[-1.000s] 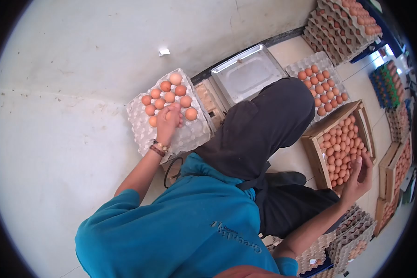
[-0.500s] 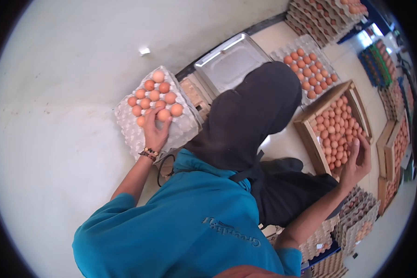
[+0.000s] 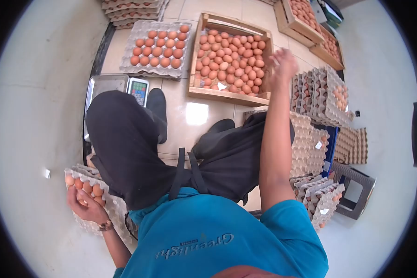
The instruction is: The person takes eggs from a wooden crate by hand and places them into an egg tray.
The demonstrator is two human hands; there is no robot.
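My left hand (image 3: pixel 85 207), with a beaded bracelet at the wrist, is at the lower left over a grey egg tray (image 3: pixel 91 225). Its fingers curl around an egg (image 3: pixel 82 202) at the tray, beside several other brown eggs (image 3: pixel 97 189). At the upper right, my right hand (image 3: pixel 282 67) is raised by the right rim of a wooden crate (image 3: pixel 229 96). Its fingers look apart and hold nothing visible, though motion blurs them. Many loose brown eggs (image 3: pixel 236 58) lie in the crate.
A tray of eggs (image 3: pixel 157 49) stands left of the crate. Nearer are a metal scale pan (image 3: pixel 107 83) and its keypad (image 3: pixel 138 90). Stacked egg trays (image 3: pixel 317 95) and a grey plastic frame (image 3: pixel 356 190) stand at the right. More crates (image 3: pixel 303 23) are beyond.
The view has turned toward the crate and the floor between my legs. My right hand has moved to the crate's far right side. My left hand remains at the egg tray.
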